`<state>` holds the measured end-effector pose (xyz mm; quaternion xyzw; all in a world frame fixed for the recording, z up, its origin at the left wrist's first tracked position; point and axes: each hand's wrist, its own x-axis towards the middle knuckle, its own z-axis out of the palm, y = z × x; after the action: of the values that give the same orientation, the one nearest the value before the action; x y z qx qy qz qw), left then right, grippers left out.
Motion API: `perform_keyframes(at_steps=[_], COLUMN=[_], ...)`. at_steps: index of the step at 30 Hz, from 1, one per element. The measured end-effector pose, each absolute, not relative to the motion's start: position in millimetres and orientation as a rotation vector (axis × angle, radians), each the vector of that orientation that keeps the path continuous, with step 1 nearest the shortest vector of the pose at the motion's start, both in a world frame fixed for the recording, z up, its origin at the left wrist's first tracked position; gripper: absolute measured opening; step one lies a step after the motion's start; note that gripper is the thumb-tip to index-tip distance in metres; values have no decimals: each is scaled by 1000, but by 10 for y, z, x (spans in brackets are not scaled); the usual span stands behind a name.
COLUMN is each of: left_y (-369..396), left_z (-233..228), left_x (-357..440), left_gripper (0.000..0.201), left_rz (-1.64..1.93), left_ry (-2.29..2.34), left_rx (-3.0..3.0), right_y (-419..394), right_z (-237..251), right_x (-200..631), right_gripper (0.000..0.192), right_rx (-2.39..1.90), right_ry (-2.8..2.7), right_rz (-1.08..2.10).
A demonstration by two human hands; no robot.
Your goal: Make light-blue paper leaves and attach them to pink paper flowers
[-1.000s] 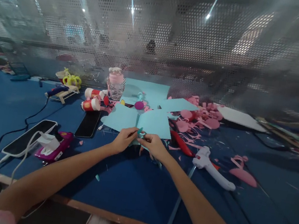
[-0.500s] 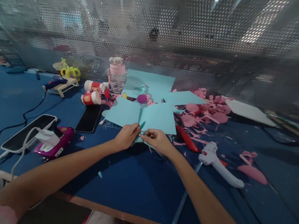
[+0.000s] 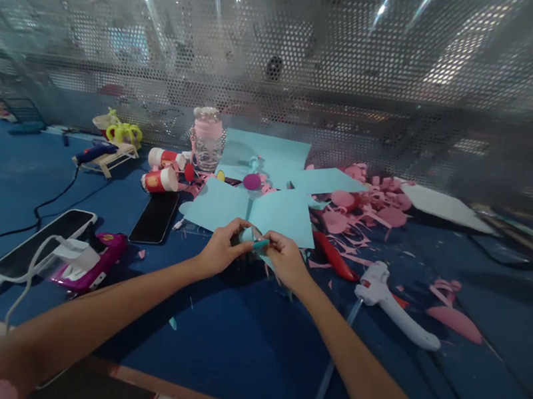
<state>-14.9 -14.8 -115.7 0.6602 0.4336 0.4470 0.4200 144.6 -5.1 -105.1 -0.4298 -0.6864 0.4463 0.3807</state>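
Note:
My left hand (image 3: 222, 248) and my right hand (image 3: 287, 261) meet over the near edge of a creased light blue paper sheet (image 3: 284, 217). Between their fingertips they pinch a small teal paper piece (image 3: 260, 244), its exact shape partly covered by the fingers. Both hands are closed. Just beyond the sheet lie a purple oval piece (image 3: 252, 181) and another light blue sheet (image 3: 281, 154). A red-handled tool (image 3: 335, 256), its other end out of sight, rests to the right of my right hand.
To the right lie a white glue gun (image 3: 396, 308) with a glue stick, and pink paper scraps (image 3: 338, 221). On the left are a black phone (image 3: 155, 217), paper cups (image 3: 161, 179), a purple device (image 3: 93, 263) and cables. A bottle (image 3: 206, 139) stands before the perforated metal screen (image 3: 291, 41).
The teal piece has turned from nearly upright to lying sideways between my fingertips. My hands have shifted slightly, and the whole view has tilted a little.

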Motion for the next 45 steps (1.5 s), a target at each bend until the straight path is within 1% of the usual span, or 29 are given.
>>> perform_keyframes(at_steps=[5, 8, 17, 19, 23, 25, 30, 35, 37, 42, 45], left_y=[-120, -105, -137, -142, -127, -117, -114, -123, -127, -123, -115], left_z=[-1195, -1207, -1139, -1144, -1181, -1197, -1194, -1174, -1169, -1167, -1170], left_x=[-156, -155, -165, -159, -151, -149, -145, -137, -131, -116, -112], left_gripper=[34, 37, 44, 42, 24, 19, 19, 17, 18, 22, 23], left_rz=[1148, 1102, 1005, 1021, 1076, 1105, 1129, 1143, 1150, 1177, 1183], left_ry=[1082, 1032, 1076, 1092, 1098, 1095, 1080, 1103, 1115, 1103, 1076], left_rx=[1638, 1598, 1701, 1701, 1635, 1604, 1592, 1591, 1570, 1458, 1398], right_y=[-54, -58, -59, -56, -46, -50, -79, -73, -70, -63, -52], right_z=[-1048, -1023, -998, -997, -990, -990, -1014, -1014, -1007, -1008, -1014], right_x=[1454, 1460, 1451, 1452, 1449, 1445, 1442, 1432, 1427, 1446, 1468], right_gripper=[32, 38, 37, 36, 38, 40, 38, 41, 43, 46, 46], right_rx=[-1074, -1060, -1054, -1032, -1025, -1059, -1149, -1138, -1157, -1191, -1199], right_ry=[-1788, -1783, -1739, -1741, -1731, -1714, -1684, -1773, -1787, -1723, -1708], right_rz=[1039, 1068, 1218, 1211, 1166, 1148, 1236, 971, 940, 945, 1020])
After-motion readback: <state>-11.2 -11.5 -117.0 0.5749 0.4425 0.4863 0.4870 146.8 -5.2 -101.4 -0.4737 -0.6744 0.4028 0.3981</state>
